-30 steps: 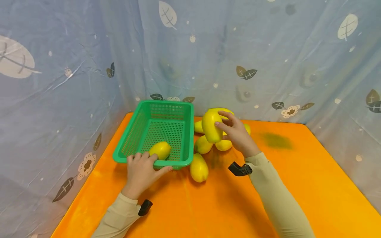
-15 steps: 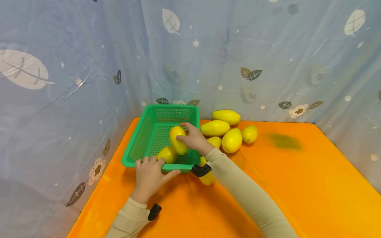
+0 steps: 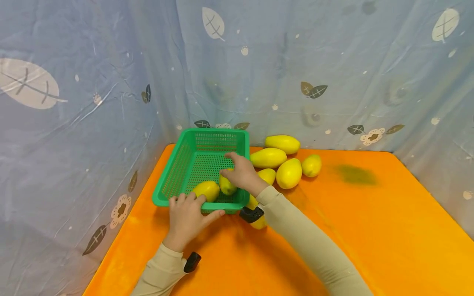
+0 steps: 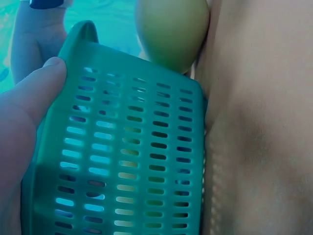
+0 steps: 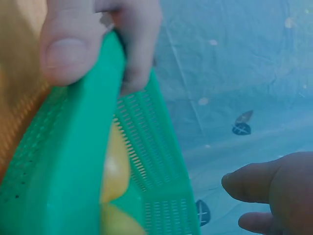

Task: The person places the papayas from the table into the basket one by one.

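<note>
At the lower edge of the frame, two pale sleeves (image 3: pixel 296 232) are reaching in over the orange surface (image 3: pixel 296 267), each one showing a black device (image 3: pixel 192 262) at its cuff. Just beyond, left of centre, the left hand (image 3: pixel 188 218) is gripping the near rim of the green basket (image 3: pixel 229 207), its fingers hooking over the inside and its thumb lying along the outside. Behind those fingers, a first yellow fruit (image 3: pixel 208 190) is lying low in the basket, its long axis slanting up towards the right of the frame. Just right of it, a second yellow fruit (image 3: pixel 227 187) is sitting inside the basket's right side, partly hidden by the right hand (image 3: pixel 242 173); what shows of its long axis is running roughly up and down the frame. This fruit is lying below and slightly left of the right hand's grip, which is nearer to it than the left hand is; the right thumb and fingers are standing apart with nothing between them, though whether they are touching the fruit I cannot tell. Outside, right of the basket, more yellow fruits (image 3: pixel 289 174) are resting in a loose cluster running towards the back. Farthest off, a blue-grey leaf-patterned curtain (image 3: pixel 266 74) is hanging across the upper frame.
</note>
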A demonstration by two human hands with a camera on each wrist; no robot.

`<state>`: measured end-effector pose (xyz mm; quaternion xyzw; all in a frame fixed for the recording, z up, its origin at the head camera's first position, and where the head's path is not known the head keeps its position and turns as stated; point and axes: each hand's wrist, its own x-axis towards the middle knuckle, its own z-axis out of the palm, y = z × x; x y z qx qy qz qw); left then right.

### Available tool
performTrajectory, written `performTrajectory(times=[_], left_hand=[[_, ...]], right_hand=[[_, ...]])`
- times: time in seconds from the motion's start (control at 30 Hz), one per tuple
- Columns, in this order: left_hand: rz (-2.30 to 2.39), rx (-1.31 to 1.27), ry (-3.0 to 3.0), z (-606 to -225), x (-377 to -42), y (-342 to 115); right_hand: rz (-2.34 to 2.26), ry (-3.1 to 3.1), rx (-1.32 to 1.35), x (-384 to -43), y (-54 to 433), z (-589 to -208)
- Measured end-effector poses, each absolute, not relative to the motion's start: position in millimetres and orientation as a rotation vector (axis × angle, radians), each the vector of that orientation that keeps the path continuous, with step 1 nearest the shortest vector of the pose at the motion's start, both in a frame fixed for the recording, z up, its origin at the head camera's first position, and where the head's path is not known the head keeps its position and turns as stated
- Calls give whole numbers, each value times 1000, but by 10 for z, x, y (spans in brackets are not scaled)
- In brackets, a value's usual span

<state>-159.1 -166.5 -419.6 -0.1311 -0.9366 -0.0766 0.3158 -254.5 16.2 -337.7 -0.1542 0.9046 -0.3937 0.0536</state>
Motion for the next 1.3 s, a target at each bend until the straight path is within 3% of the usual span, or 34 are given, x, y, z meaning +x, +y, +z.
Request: performTrajectory(times=[0.17,0.37,0.7,0.93,1.3], left_hand=[[-215,-322,-2492,-4195,-1578,-1643],[-229,-299,-2510,-4195,-1586,-1630],[-246,-299,-2575,-4176,-1611,-1623],[-266,-285,-2600,-4154,-1605,-1639],[-259,-306,-2547,-4184,-1596,-1675]], right_hand=[[-1361,2639,-378,-2536,428,-3233],[-1692,2505,-240,-2505,1152,-3086],[-2279,2135,33,-2197,2326,-3423],[-2298,2091,124,-2184,2556,-3553],[-2223,2119,91,-2264,2467,-3529]])
